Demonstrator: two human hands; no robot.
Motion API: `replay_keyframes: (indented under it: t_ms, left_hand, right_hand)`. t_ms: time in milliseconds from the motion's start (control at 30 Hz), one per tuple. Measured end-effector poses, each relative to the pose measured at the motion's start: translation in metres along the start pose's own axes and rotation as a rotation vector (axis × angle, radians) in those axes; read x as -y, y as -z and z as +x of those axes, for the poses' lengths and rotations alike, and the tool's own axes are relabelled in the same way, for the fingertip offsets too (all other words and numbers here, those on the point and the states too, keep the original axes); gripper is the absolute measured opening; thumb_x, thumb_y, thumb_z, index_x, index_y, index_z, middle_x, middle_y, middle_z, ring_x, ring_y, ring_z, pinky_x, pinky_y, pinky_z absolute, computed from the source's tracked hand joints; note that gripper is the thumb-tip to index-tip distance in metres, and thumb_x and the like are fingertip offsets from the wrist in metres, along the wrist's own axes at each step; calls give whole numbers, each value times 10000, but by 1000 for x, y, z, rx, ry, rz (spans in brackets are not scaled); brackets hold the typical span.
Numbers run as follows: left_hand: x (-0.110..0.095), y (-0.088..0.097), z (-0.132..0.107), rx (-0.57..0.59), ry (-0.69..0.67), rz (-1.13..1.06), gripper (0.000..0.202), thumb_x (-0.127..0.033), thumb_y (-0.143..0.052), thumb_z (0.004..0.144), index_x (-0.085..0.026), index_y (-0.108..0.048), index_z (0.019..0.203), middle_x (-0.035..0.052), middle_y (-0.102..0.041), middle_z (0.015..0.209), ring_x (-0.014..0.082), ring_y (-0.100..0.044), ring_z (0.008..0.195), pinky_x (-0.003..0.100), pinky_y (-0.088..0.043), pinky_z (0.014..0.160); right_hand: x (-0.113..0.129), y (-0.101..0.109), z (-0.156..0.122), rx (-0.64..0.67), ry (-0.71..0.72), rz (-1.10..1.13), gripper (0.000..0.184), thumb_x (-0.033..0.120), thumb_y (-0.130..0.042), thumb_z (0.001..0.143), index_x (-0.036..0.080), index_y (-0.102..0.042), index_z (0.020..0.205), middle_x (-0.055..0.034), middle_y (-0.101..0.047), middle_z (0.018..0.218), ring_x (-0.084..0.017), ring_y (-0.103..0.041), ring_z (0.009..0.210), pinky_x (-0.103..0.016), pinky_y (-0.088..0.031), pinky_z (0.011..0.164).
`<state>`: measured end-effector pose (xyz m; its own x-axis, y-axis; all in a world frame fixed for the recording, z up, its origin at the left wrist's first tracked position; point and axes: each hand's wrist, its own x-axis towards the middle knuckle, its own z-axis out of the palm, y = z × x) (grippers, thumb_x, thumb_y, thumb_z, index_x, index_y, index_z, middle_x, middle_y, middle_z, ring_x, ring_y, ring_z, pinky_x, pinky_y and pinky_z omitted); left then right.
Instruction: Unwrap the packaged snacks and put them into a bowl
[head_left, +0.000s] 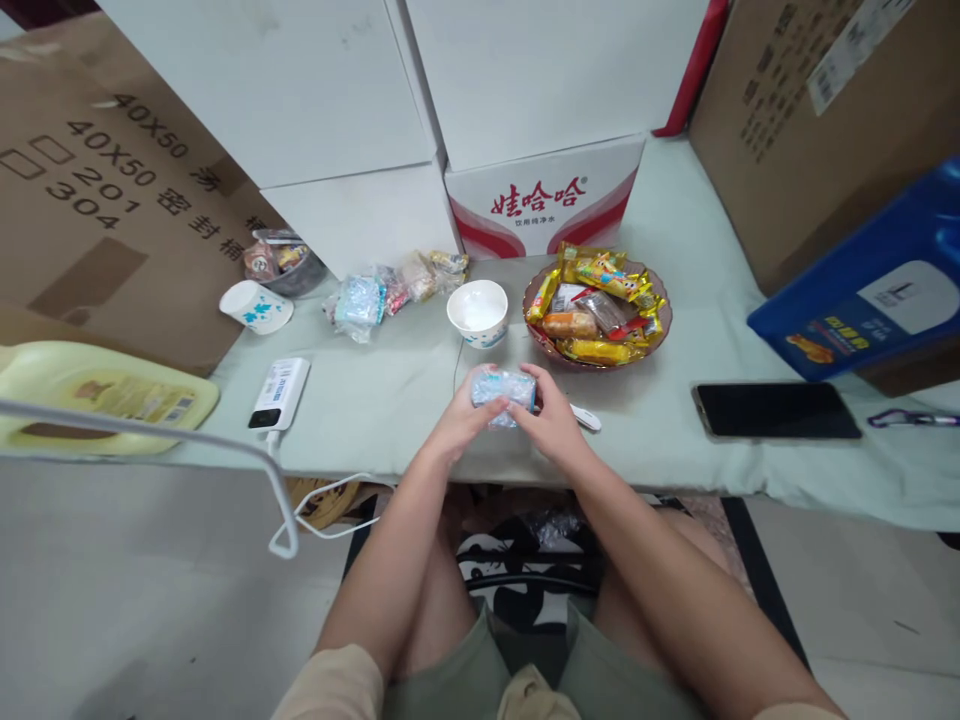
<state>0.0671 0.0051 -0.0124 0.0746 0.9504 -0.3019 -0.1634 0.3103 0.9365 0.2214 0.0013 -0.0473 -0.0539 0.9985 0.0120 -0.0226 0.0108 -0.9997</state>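
Observation:
Between my two hands is a small packet [504, 388], pale blue and white in clear crinkly plastic wrap. My left hand [469, 412] grips its left end, the thumb lying across the front. On the opposite end my right hand [552, 412] closes with its thumb and fingers. Both hands are just above the table's front part. A white paper bowl [478, 312] with a blue pattern stands just beyond them. Behind and to the right is a glass bowl [664, 345] full of wrapped snacks. The handle of a white utensil [586, 417] shows beside my right hand; its other end is hidden.
Several wrapped packets [361, 305] lie left of the paper bowl. A tipped paper cup [256, 306], a white power bank [279, 394] with a cable, and a yellow jug [112, 395] are at left. A phone [776, 411] and blue container [862, 290] are at right. White boxes [540, 205] stand behind.

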Motion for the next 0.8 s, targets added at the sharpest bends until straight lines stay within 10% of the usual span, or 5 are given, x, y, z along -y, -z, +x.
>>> replay_keyframes:
  t_ms: [133, 300, 467, 800]
  left_hand:
    - [5, -2, 0, -180, -265, 228, 909, -470, -914, 585, -236, -485, 1352, 112, -577, 1261, 227, -642, 1057, 280, -557, 795]
    - [10, -8, -4, -38, -500, 488, 407, -492, -782, 769, -218, -733, 1065, 137, -472, 1469, 316, -509, 1341, 430, -482, 1060]
    - [19, -15, -4, -86, -707, 638, 395, -543, -613, 901, -231, -795, 1064, 135, -408, 1518, 334, -409, 1439, 513, -334, 1191]
    - [14, 1, -1, -65, -687, 641, 314, -476, -703, 841, -238, -807, 1018, 125, -404, 1555, 355, -414, 1437, 542, -338, 1179]
  right_hand:
    - [-5, -6, 5, -136, -123, 71, 514, 425, -766, 626, 230, -537, 1043, 30, -618, 808, -163, -557, 701, -307, -484, 662]
    - [-5, -17, 3, -290, -273, 302, 500, 344, -752, 584, 234, -502, 1003, 40, -609, 817, -150, -563, 701, -279, -480, 620]
    - [3, -27, -2, -183, -271, 599, 469, 317, -734, 609, 255, -514, 1019, -7, -691, 974, -188, -660, 839, -324, -556, 700]
    - [15, -22, -6, -125, -309, 674, 450, 458, -770, 688, 259, -538, 1017, -12, -716, 982, -190, -693, 808, -353, -597, 706]
